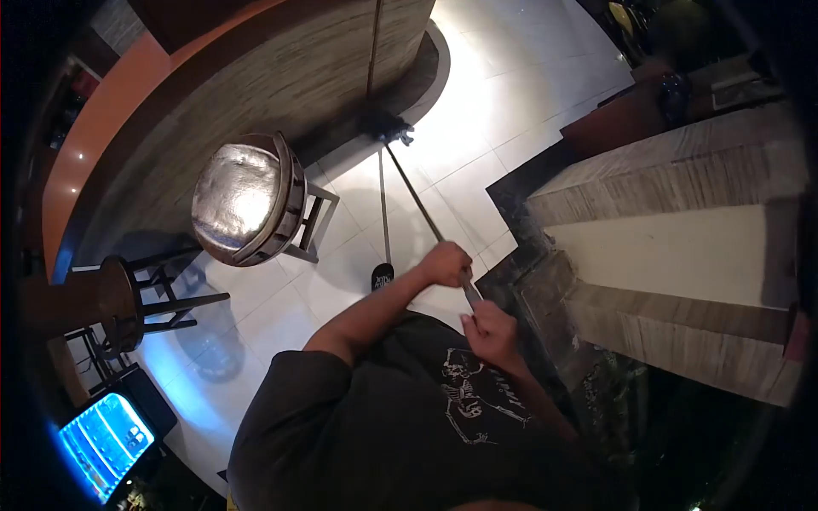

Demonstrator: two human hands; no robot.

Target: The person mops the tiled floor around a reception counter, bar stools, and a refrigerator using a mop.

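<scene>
A long-handled mop (415, 194) slants away from me across the tiled floor. Its dark, ragged head (388, 128) rests near the foot of the curved counter, too dim for detail. Higher up the pole, toward the head, my left hand (447, 263) is closed round the handle. My right hand (490, 330) grips the handle's near end, close to my chest. Below my left forearm the tip of a dark shoe (383, 275) shows on the floor.
A round wooden stool with a shiny seat (237, 200) stands left of the pole, with another stool (119, 302) behind it. The curved counter (281, 94) runs along the upper left. A stepped stone ledge (656, 170) is at right. A lit blue cooler (111, 443) glows lower left.
</scene>
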